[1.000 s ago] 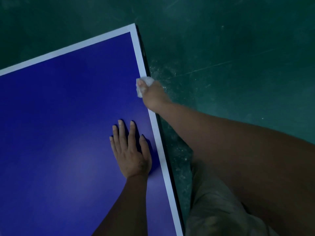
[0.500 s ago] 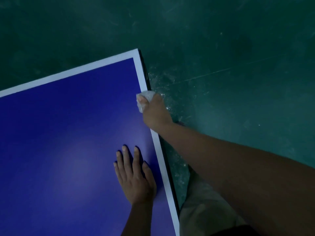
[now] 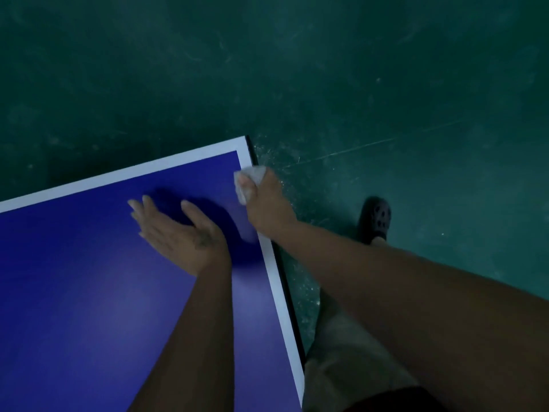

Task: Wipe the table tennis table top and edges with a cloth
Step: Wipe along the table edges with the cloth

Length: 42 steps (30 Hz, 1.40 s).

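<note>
Right hand (image 3: 267,202) grips crumpled white cloth (image 3: 252,177) on white side edge (image 3: 277,292) of blue table tennis table (image 3: 74,307); edge runs away toward far corner (image 3: 244,141), just ahead. Left hand (image 3: 178,230) open, seemingly lifted above top

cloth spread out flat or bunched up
Bunched up. The cloth is a small white wad gripped in the right hand, pressed at the table side edge near the corner.
</note>
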Each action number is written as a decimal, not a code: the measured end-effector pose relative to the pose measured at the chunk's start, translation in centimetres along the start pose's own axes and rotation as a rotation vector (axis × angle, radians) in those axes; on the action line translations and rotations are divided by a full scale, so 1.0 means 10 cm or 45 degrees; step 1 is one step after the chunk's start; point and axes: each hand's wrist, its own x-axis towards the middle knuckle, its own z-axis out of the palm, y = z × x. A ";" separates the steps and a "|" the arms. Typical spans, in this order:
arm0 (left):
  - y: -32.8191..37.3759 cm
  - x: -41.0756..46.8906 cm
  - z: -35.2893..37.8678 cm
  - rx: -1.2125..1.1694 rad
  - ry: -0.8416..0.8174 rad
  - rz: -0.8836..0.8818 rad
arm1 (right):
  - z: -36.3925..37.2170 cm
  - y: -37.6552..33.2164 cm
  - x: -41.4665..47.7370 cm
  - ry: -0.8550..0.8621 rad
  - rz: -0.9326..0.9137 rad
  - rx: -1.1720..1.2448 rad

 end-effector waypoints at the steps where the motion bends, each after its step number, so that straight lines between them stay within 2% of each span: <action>1: 0.08 0.11 0.09 0.040 0.002 -0.040 | -0.01 -0.13 0.15 0.013 -0.025 0.002; 4: 0.23 0.33 0.31 0.178 0.052 -0.236 | 0.02 -0.12 0.14 0.122 -0.013 -0.096; 7: 0.31 0.36 0.40 0.296 0.125 -0.324 | 0.03 0.25 -0.30 0.059 -0.046 -0.068; 10: 0.32 0.33 0.41 0.339 0.155 -0.351 | -0.03 0.41 -0.36 0.014 0.015 -0.014; 15: 0.33 0.38 0.42 0.393 0.285 -0.605 | -0.01 -0.10 0.12 0.064 0.010 0.053; 18: 0.32 0.39 0.44 0.405 0.282 -0.637 | -0.09 -0.41 0.40 0.054 0.005 -0.025; 24: 0.32 0.38 0.45 0.424 0.256 -0.652 | -0.57 -0.43 0.27 -0.311 -0.017 -0.318; 27: 0.31 0.36 0.46 0.426 0.249 -0.637 | -0.56 -0.56 0.39 -0.301 -0.046 -0.415; 29: 0.30 0.36 0.47 0.420 0.256 -0.621 | -0.49 -0.76 0.64 -0.324 -0.194 -0.554; 30: 0.30 0.36 0.47 0.420 0.259 -0.617 | -0.46 -0.87 0.79 -0.413 -0.255 -0.632; 33: 0.32 0.36 0.48 0.428 0.270 -0.606 | -0.49 -1.17 1.08 -0.831 -0.277 -0.855; 35: 0.34 0.36 0.46 0.418 0.278 -0.592 | -0.59 -1.16 1.14 -1.018 -0.273 -0.935; 40: 0.32 0.35 0.48 0.420 0.281 -0.582 | -0.69 -1.11 1.11 -0.990 -0.023 -1.181; 42: 0.32 0.34 0.48 0.420 0.277 -0.575 | -0.52 -1.19 1.21 -1.046 -0.023 -1.312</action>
